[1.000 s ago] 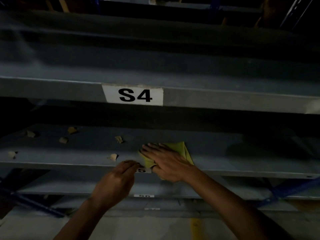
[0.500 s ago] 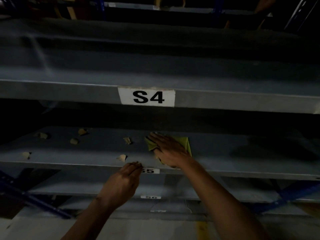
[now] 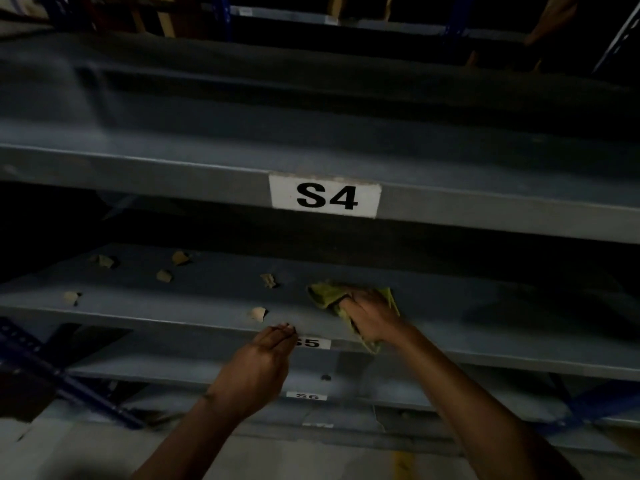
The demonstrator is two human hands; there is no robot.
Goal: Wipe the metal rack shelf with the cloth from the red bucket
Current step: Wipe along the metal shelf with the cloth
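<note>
The right hand (image 3: 372, 315) is gripping the bunched yellow-green cloth (image 3: 325, 295), fingers curled around it, pressing it onto the grey metal shelf (image 3: 173, 306); part of the cloth is hanging over the front edge below the wrist. The left hand (image 3: 258, 367) is holding nothing, fingertips together, touching the shelf lip beside the S5 label (image 3: 313, 342). Crumpled scraps (image 3: 258, 313) are lying left of both hands.
</note>
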